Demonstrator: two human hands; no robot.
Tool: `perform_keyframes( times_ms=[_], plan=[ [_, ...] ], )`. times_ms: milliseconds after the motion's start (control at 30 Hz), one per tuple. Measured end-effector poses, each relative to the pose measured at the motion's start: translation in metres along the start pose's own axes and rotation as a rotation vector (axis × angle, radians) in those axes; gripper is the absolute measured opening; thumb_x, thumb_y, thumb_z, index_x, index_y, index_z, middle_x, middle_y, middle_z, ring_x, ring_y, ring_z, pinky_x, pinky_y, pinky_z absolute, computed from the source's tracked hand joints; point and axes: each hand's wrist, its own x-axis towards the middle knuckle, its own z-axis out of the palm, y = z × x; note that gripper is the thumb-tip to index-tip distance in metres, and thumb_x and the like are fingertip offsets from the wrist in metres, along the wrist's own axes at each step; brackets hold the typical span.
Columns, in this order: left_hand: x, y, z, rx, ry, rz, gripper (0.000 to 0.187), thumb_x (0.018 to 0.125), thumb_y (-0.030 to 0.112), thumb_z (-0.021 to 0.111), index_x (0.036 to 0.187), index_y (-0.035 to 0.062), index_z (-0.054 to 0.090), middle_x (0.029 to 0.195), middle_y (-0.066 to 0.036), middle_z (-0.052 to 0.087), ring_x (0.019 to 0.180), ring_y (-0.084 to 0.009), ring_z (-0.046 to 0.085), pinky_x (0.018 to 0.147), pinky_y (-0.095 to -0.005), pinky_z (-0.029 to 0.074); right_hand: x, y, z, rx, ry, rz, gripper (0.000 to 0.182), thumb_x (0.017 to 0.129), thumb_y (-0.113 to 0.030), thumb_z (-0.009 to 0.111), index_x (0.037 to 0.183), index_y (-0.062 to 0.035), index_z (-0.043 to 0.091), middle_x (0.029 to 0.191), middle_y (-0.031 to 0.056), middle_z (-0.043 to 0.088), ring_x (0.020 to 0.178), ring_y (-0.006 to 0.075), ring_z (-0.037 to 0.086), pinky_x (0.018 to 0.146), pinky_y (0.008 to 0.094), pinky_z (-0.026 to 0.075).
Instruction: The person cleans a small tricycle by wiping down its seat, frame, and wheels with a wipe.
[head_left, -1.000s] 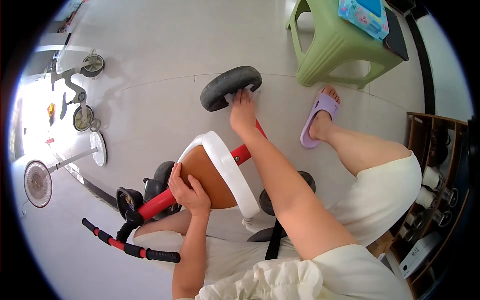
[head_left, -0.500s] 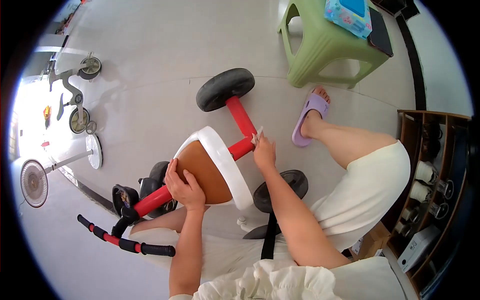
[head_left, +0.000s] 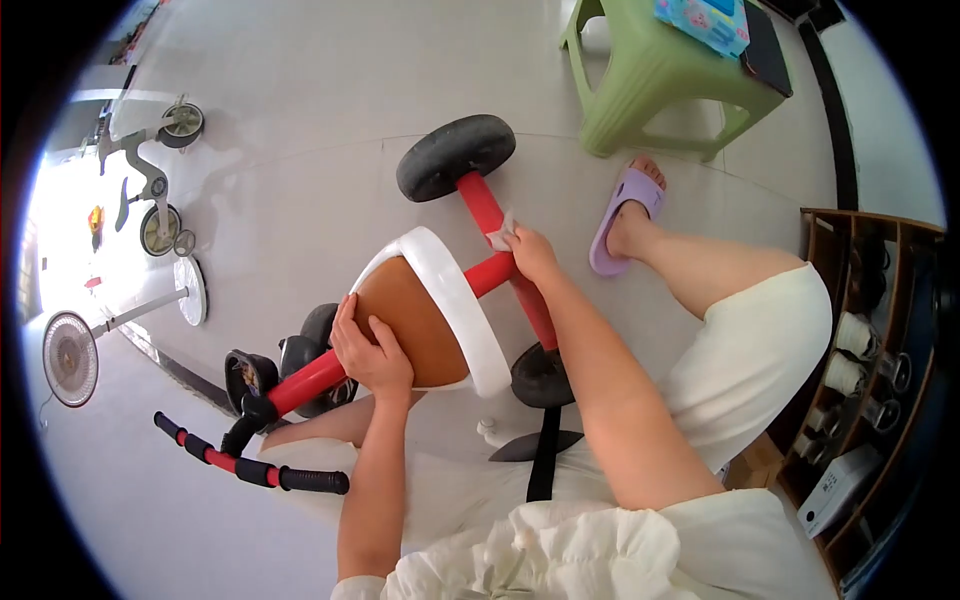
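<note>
White wipe [head_left: 499,233] (pressed on red frame [head_left: 481,208]) sits under right hand [head_left: 530,252] grip.

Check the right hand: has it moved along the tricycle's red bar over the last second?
Yes. The right hand, pinching a white wipe, has slid back from the black wheel down the red bar towards the white seat rim.

A green stool [head_left: 650,80], a floor fan [head_left: 72,358] and a wooden shelf [head_left: 870,330] stand around.
</note>
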Motion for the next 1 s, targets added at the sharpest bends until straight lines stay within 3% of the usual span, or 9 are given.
perform_keyframes(
  times_ms=[233, 300, 333, 400, 433, 500, 700, 933, 1000],
  plan=[
    [0.0, 0.0, 0.001, -0.003, 0.006, -0.007, 0.037, 0.089, 0.012, 0.053, 0.124, 0.0011, 0.057, 0.125, -0.018, 0.061, 0.115, -0.0393, 0.055, 0.1, -0.0481, 0.041, -0.063, 0.005, -0.021, 0.03, -0.104, 0.289, 0.035, 0.097, -0.03, 0.05, 0.124, -0.011, 0.062, 0.109, 0.0207, 0.068, 0.102, 0.0406, 0.063, 0.088, 0.0503, 0.048],
    [0.001, 0.0, 0.001, -0.006, 0.008, -0.007, 0.037, 0.088, 0.012, 0.053, 0.124, 0.0011, 0.057, 0.125, -0.018, 0.061, 0.115, -0.0393, 0.055, 0.1, -0.048, 0.041, -0.067, -0.016, -0.02, -0.096, 0.248, 0.309, 0.029, 0.095, -0.028, 0.053, 0.116, -0.012, 0.066, 0.103, 0.019, 0.069, 0.099, 0.0394, 0.064, 0.085, 0.0503, 0.049],
    [0.002, 0.0, 0.001, -0.007, 0.007, 0.002, 0.037, 0.088, 0.012, 0.053, 0.124, 0.0012, 0.057, 0.125, -0.018, 0.061, 0.115, -0.0393, 0.055, 0.1, -0.048, 0.041, -0.062, -0.024, -0.018, -0.096, 0.248, 0.308, 0.029, 0.095, -0.028, 0.053, 0.116, -0.012, 0.066, 0.103, 0.019, 0.069, 0.099, 0.0394, 0.064, 0.085, 0.0503, 0.049],
    [0.001, -0.001, 0.0, -0.003, 0.007, 0.01, 0.037, 0.089, 0.012, 0.053, 0.124, 0.0013, 0.057, 0.125, -0.018, 0.061, 0.115, -0.0393, 0.055, 0.101, -0.0479, 0.041, -0.042, -0.04, -0.014, 0.03, 0.37, 0.021, 0.028, 0.092, -0.025, 0.055, 0.114, -0.0133, 0.068, 0.108, 0.0177, 0.069, 0.103, 0.0376, 0.063, 0.089, 0.047, 0.049],
    [0.001, -0.001, 0.001, -0.006, 0.009, 0.014, 0.038, 0.089, 0.012, 0.053, 0.124, 0.0015, 0.057, 0.125, -0.018, 0.061, 0.115, -0.0393, 0.055, 0.101, -0.0481, 0.041, -0.033, -0.045, -0.011, 0.032, 0.367, 0.02, 0.028, 0.092, -0.025, 0.055, 0.114, -0.0133, 0.068, 0.108, 0.0177, 0.069, 0.103, 0.0376, 0.063, 0.089, 0.047, 0.049],
    [0.001, -0.001, 0.002, -0.006, 0.018, 0.021, 0.038, 0.089, 0.012, 0.053, 0.125, 0.0016, 0.057, 0.125, -0.018, 0.061, 0.115, -0.0393, 0.054, 0.101, -0.0482, 0.041, -0.014, -0.053, -0.008, -0.25, -0.09, -0.297, 0.024, 0.09, -0.022, 0.055, 0.107, -0.0127, 0.069, 0.112, 0.0168, 0.067, 0.106, 0.0373, 0.063, 0.09, 0.0461, 0.049],
    [-0.001, -0.001, 0.0, -0.007, -0.007, -0.004, 0.038, 0.089, 0.012, 0.053, 0.125, 0.0017, 0.057, 0.125, -0.018, 0.061, 0.116, -0.0392, 0.054, 0.101, -0.048, 0.041, 0.011, -0.032, -0.01, -0.634, -0.361, -0.591, 0.025, 0.094, -0.029, 0.052, 0.104, -0.0176, 0.072, 0.11, 0.013, 0.068, 0.116, 0.0315, 0.058, 0.095, 0.044, 0.047],
    [0.001, 0.0, 0.001, -0.011, -0.004, -0.008, 0.038, 0.089, 0.012, 0.053, 0.125, 0.0016, 0.057, 0.127, -0.018, 0.061, 0.117, -0.0387, 0.054, 0.102, -0.0476, 0.041, -0.002, -0.038, -0.071, -0.416, -0.355, -0.268, 0.023, 0.09, -0.027, 0.057, 0.102, -0.0125, 0.07, 0.104, 0.0167, 0.068, 0.091, 0.0356, 0.064, 0.08, 0.0445, 0.05],
    [0.002, 0.001, 0.001, -0.013, 0.0, -0.016, 0.038, 0.089, 0.011, 0.053, 0.125, 0.0015, 0.058, 0.127, -0.018, 0.061, 0.117, -0.0386, 0.054, 0.102, -0.0475, 0.041, 0.011, -0.02, -0.079, -0.031, 0.02, -0.008, 0.025, 0.089, -0.031, 0.06, 0.101, -0.0103, 0.07, 0.091, 0.015, 0.069, 0.086, 0.0292, 0.067, 0.078, 0.0424, 0.05]
  ],
)
